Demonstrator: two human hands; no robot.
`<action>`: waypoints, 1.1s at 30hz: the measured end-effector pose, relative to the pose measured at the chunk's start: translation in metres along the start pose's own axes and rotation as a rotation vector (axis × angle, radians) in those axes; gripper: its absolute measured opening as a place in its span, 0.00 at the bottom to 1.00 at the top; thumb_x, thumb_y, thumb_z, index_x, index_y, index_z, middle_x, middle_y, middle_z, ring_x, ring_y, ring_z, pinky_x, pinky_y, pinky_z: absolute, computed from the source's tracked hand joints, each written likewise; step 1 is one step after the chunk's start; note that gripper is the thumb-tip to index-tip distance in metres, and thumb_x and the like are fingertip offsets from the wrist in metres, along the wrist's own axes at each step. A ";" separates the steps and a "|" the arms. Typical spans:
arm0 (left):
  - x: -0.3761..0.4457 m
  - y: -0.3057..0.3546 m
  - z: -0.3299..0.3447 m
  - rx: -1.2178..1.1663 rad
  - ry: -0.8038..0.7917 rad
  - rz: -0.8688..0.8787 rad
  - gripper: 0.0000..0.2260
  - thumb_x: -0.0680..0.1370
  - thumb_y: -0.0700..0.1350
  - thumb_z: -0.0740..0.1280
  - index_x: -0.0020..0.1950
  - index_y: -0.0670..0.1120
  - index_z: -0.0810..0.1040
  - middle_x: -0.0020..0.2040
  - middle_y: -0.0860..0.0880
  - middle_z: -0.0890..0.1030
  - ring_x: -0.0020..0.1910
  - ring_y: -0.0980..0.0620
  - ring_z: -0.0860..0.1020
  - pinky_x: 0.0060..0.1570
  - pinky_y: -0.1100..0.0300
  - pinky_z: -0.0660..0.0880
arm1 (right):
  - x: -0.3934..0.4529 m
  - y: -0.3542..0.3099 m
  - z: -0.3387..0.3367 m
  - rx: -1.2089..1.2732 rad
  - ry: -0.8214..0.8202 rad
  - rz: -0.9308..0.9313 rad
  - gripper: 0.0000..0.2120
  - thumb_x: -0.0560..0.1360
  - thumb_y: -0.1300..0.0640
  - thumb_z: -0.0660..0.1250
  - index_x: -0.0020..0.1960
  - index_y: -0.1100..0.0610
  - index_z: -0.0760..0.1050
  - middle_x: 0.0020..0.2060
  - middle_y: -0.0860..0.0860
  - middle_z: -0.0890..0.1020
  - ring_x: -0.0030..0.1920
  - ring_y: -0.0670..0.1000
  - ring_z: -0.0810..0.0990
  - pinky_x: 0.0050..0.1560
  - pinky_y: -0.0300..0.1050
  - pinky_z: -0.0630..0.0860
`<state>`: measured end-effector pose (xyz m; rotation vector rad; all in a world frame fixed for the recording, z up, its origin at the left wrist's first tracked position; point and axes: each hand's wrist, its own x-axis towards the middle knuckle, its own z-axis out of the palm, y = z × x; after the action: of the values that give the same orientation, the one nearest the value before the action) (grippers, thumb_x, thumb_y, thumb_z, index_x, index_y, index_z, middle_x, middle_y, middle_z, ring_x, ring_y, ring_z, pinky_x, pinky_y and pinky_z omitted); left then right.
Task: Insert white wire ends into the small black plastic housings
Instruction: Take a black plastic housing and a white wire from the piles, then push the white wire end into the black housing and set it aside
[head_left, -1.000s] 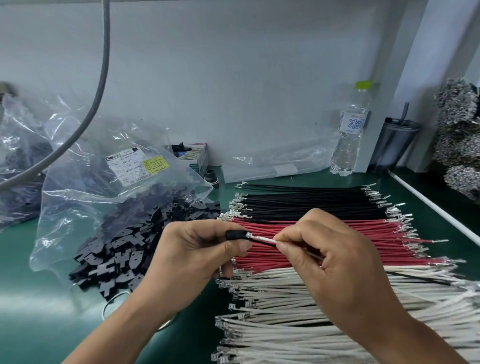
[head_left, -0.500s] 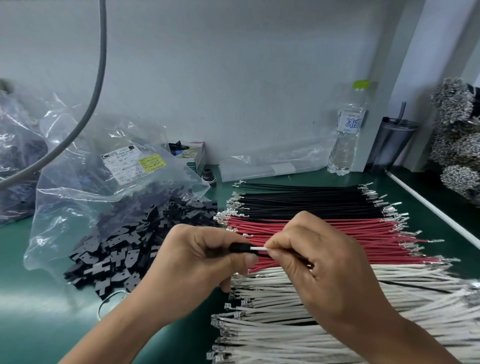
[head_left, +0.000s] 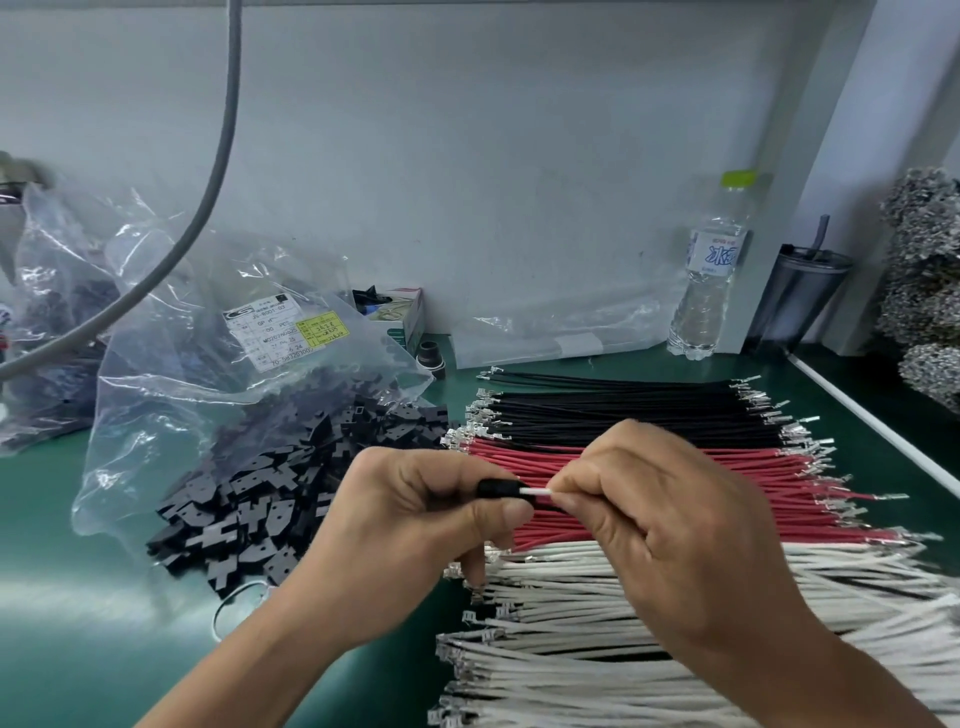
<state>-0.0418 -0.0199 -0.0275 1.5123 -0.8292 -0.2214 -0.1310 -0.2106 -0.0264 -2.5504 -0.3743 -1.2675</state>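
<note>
- The left hand (head_left: 415, 512) grips a small black housing (head_left: 501, 489) between thumb and fingers.
- The right hand (head_left: 670, 525) pinches a white wire (head_left: 535, 491), its end inside the housing.
- Below both grips, white wires (head_left: 597, 670) lie on the green tabletop (head_left: 78, 623).

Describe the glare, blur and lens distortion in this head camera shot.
Head view: glare streaks the clear plastic bag and sheens the green mat; wide-angle bending curves the white rail; both hands, left and right, look sharp; far right silvery bundles are soft.
</note>
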 end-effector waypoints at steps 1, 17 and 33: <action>0.001 0.001 -0.001 -0.038 0.014 0.011 0.04 0.70 0.41 0.77 0.44 0.44 0.88 0.33 0.42 0.84 0.25 0.50 0.79 0.26 0.68 0.73 | 0.003 0.002 -0.002 -0.036 0.006 -0.014 0.11 0.80 0.51 0.65 0.46 0.54 0.82 0.41 0.45 0.79 0.40 0.48 0.78 0.35 0.46 0.76; 0.007 -0.022 -0.059 1.199 0.092 0.079 0.06 0.71 0.56 0.77 0.46 0.63 0.86 0.43 0.69 0.76 0.37 0.66 0.76 0.31 0.68 0.70 | 0.013 0.101 -0.123 -0.412 -0.064 0.309 0.07 0.83 0.46 0.60 0.52 0.42 0.77 0.41 0.36 0.74 0.40 0.44 0.74 0.39 0.49 0.74; 0.018 -0.044 -0.068 1.278 0.032 -0.136 0.22 0.60 0.51 0.83 0.33 0.64 0.69 0.40 0.65 0.70 0.34 0.57 0.75 0.28 0.56 0.78 | -0.119 0.222 -0.172 -0.752 -0.408 0.731 0.14 0.66 0.61 0.75 0.46 0.43 0.85 0.39 0.38 0.74 0.44 0.53 0.80 0.44 0.55 0.81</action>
<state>0.0278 0.0188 -0.0522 2.7499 -0.8702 0.3171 -0.2503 -0.4905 -0.0496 -3.0380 1.0738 -0.6568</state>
